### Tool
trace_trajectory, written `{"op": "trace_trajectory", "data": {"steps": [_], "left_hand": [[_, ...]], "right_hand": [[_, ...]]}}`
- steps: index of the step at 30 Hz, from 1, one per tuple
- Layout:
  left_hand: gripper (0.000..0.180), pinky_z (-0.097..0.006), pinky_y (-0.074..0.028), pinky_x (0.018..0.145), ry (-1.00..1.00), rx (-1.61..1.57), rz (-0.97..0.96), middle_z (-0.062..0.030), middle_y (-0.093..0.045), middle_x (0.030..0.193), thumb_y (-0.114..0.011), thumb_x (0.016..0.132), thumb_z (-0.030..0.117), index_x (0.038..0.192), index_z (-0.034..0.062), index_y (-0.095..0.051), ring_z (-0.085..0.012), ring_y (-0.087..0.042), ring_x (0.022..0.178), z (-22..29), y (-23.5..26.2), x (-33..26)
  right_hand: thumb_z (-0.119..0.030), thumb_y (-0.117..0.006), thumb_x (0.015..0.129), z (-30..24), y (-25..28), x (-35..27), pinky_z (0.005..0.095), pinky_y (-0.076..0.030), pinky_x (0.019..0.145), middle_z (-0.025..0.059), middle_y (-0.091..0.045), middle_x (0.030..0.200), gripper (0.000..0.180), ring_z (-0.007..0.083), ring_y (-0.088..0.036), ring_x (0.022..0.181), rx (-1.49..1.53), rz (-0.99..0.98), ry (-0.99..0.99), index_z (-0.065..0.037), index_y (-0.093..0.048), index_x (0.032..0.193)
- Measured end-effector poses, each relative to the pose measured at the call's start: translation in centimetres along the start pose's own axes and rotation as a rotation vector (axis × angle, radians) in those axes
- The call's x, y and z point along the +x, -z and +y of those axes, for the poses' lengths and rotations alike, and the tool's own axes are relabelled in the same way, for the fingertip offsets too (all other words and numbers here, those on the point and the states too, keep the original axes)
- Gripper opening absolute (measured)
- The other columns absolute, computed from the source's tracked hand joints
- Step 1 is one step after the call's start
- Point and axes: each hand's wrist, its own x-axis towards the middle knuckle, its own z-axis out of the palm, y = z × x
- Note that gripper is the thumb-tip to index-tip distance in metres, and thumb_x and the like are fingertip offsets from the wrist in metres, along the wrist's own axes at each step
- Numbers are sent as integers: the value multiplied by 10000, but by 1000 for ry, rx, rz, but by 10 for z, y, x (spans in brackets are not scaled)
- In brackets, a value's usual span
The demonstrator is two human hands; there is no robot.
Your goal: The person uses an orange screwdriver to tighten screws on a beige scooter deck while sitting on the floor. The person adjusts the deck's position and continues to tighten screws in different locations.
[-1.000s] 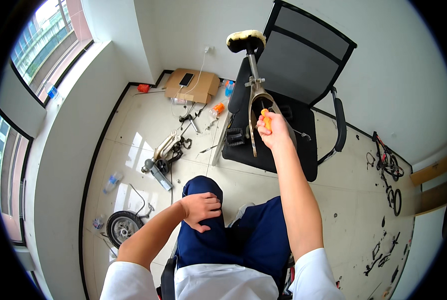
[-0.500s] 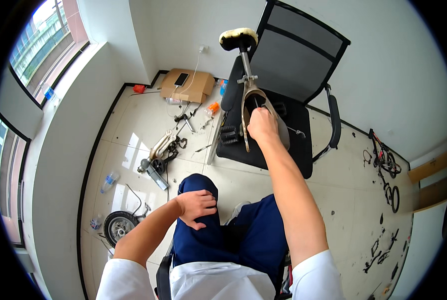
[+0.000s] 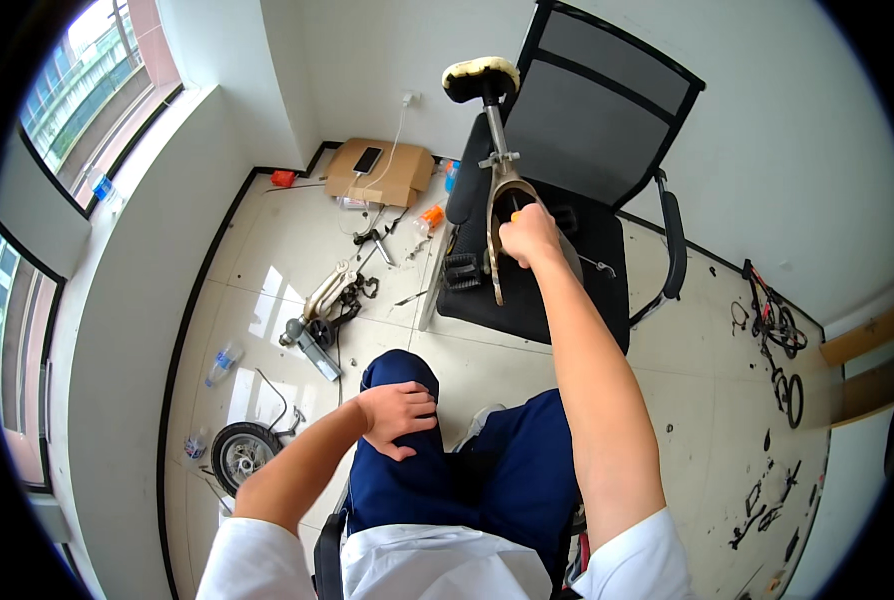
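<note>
a pale tiled floor [image 3: 297, 240] runs to white walls and a window on the left, strewn with loose parts: a flat brown cardboard box [image 3: 379, 172] by the wall, a silver folded frame piece with a chain [image 3: 325, 305], a small black-tyred wheel [image 3: 243, 452] and a clear plastic bottle [image 3: 222, 360]. on the seat of a black mesh office chair [image 3: 607, 130] stands a tan metal fork-shaped frame with a cream saddle on a silver post [image 3: 497, 180], upright and leaning slightly, a black pedal [image 3: 462, 268] beside it. the right hand [image 3: 529, 235] is clenched around an orange-handled tool pressed to the frame's upper fork; the tool tip is hidden. the left hand [image 3: 399, 415] rests released on the blue-trousered knee. judging by the scattered parts, the work on the frame looks only partly done, with the wheel and the chain piece off it.
</note>
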Motion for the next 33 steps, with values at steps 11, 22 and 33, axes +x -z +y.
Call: {"op": "trace_trajectory", "data": {"steps": [11,22,33], "left_hand": [[563,-422,-399,975,-1,6,31,-155,-595,1045,-660,649,464,1008,35,-601,-316,-557,1047,1,-4,5],[563,-428,-405,977,-8,-3,50,-155,-594,1049,-658,660,469,1011,33,-602,-320,-563,1034,10,-10,-2],[567,-417,-394,984,13,17,28,-149,-594,1070,-650,661,471,1022,35,-608,-311,-554,1045,0,-6,3]], "right_hand": [[-53,-441,924,41,-21,50,192,-258,350,85,-417,685,58,143,-435,514,1880,-399,-408,-44,-406,879],[-63,-437,942,29,-31,30,189,-240,344,88,-424,685,50,123,-390,490,1874,-309,-438,-19,-420,924],[-75,-452,909,25,-33,36,236,-274,347,88,-467,764,33,156,-449,491,1557,-207,-473,-42,-452,908]]}}
